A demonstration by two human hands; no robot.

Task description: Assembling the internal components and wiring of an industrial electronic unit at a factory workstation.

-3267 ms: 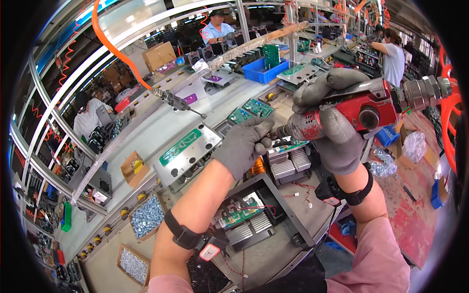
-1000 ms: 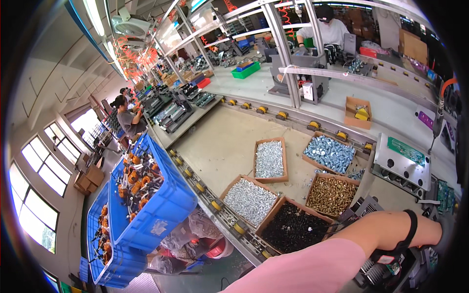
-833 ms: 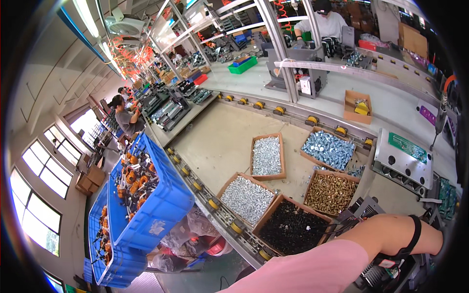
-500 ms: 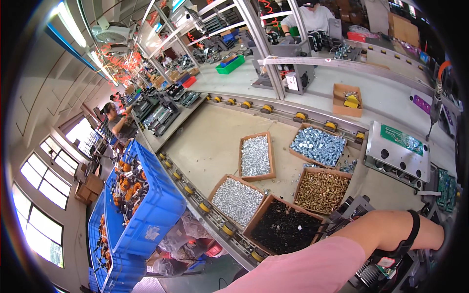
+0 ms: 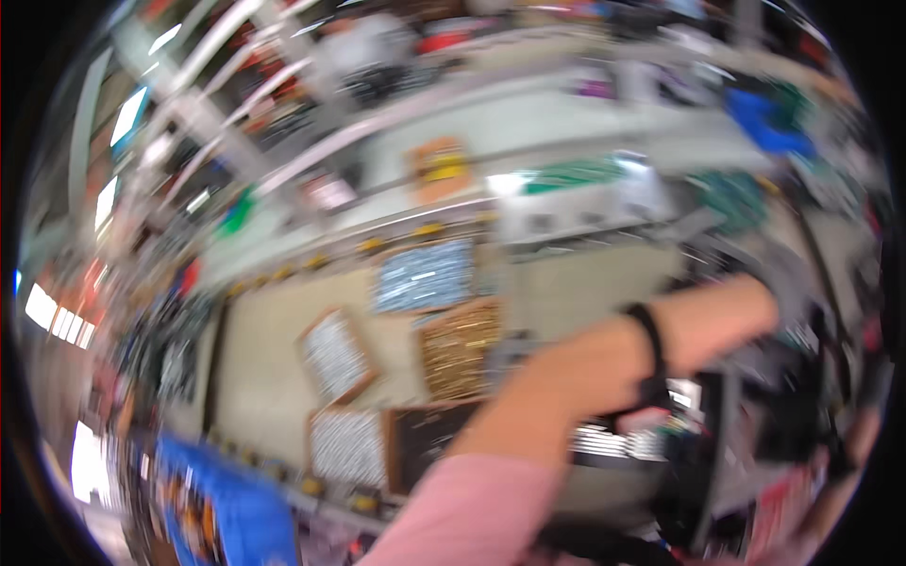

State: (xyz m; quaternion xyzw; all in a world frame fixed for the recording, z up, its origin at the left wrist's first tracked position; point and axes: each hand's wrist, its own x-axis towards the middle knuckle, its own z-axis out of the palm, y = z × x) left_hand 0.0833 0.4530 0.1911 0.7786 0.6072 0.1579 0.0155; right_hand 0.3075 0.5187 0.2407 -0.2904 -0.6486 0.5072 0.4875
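The whole picture is smeared by motion. My left arm, in a pink sleeve with a black band at the wrist, stretches across to the right. My left hand (image 5: 772, 294) is at a dark, cluttered assembly (image 5: 727, 259) on the right side of the bench; its fingers cannot be made out. Under that forearm lies a unit with bright metal fins (image 5: 618, 441). Skin and pink cloth at the lower right edge seem to belong to my right arm, but the fingers of my right hand do not show.
Cardboard trays hold bluish screws (image 5: 425, 274), brass-coloured screws (image 5: 461, 349), silver screws (image 5: 335, 354), more silver pieces (image 5: 349, 448) and black pieces (image 5: 425, 439). Behind stands a metal chassis with a green board (image 5: 576, 174). A blue crate (image 5: 250, 514) is at lower left.
The view has swung right, so trays and crate sit further left. My left forearm now shows higher and nearer the middle, and more of the bench's right side appears.
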